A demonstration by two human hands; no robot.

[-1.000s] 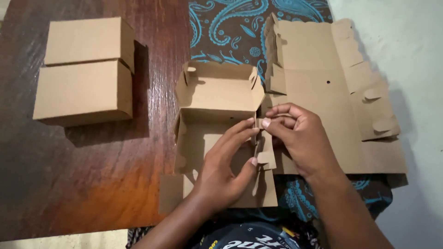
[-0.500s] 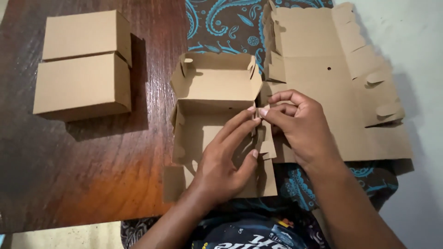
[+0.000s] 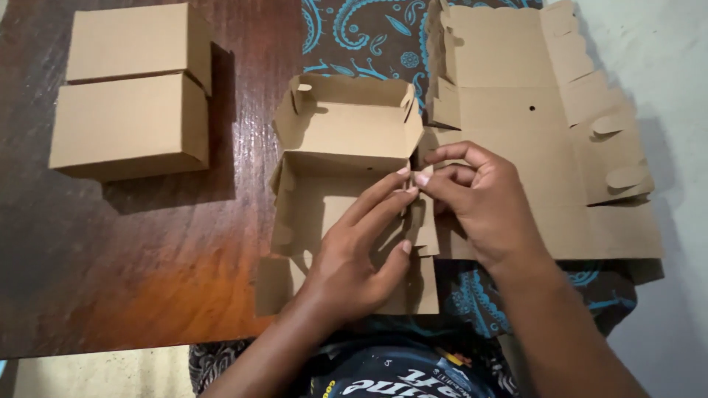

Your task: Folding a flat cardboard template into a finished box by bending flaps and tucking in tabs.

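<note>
A half-folded brown cardboard box (image 3: pixel 341 140) lies open in the middle, its lid flap standing up at the back. My left hand (image 3: pixel 354 258) rests inside the box base, fingers stretched toward the right side wall. My right hand (image 3: pixel 479 203) pinches that right side flap from outside, thumb and fingertips meeting my left fingertips at the wall's top edge. Both hands press on the same flap.
Two finished closed cardboard boxes (image 3: pixel 133 92) sit side by side at the left on the dark wooden table (image 3: pixel 147 258). A stack of flat unfolded box blanks (image 3: pixel 546 133) lies at the right on a blue patterned cloth (image 3: pixel 369 29). A pale wall runs along the right.
The view has shifted slightly, with the box and hands sitting a little higher in frame. My fingers have tightened on the right side flap.
</note>
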